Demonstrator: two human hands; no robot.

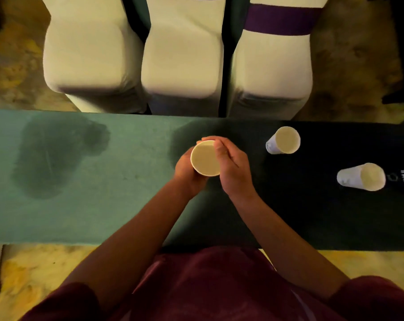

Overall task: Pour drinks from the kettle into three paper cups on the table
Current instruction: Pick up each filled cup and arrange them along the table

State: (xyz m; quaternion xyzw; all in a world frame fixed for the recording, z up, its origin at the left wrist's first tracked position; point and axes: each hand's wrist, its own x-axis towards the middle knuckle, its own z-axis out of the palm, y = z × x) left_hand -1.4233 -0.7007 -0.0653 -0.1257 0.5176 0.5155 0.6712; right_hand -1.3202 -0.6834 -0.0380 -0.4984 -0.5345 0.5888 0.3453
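Both hands hold one white paper cup (205,158) over the middle of the green-clothed table (126,216). My left hand (188,172) wraps its left side and underside. My right hand (231,165) grips its right side, thumb over the rim. The cup's mouth faces up and looks empty. Two more paper cups stand upright on the dark right part of the table: one farther back (284,140), one nearer the right edge (363,177). No kettle is in view.
A large dark wet stain (52,158) spreads over the left part of the cloth. Three white-covered chairs (180,61) stand close behind the table's far edge, the right one with a purple band (279,19). Patterned carpet lies around.
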